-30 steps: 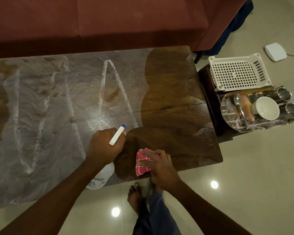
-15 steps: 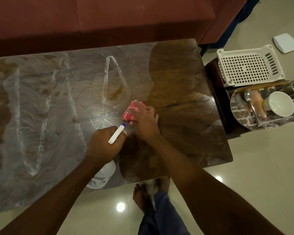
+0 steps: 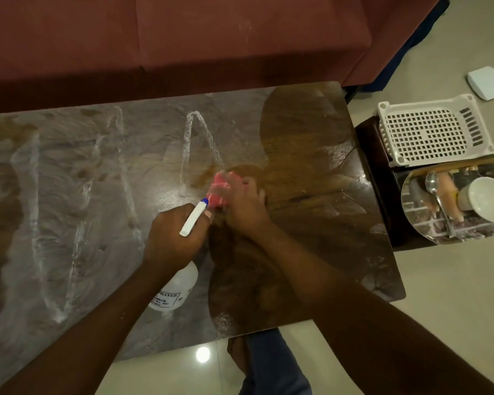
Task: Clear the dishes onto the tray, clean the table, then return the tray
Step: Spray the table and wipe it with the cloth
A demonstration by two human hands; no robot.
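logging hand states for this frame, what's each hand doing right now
Left hand: closed, gripping the white spray bottle.
Right hand: closed on the pink cloth, pressing it to the table; blur hides finger detail.

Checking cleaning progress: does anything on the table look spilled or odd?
Whitish foam streaks cover the table on its left and middle, not yet wiped; the right part shows dark wood. The right hand holds the pink cloth at that boundary. Nothing looks damaged.
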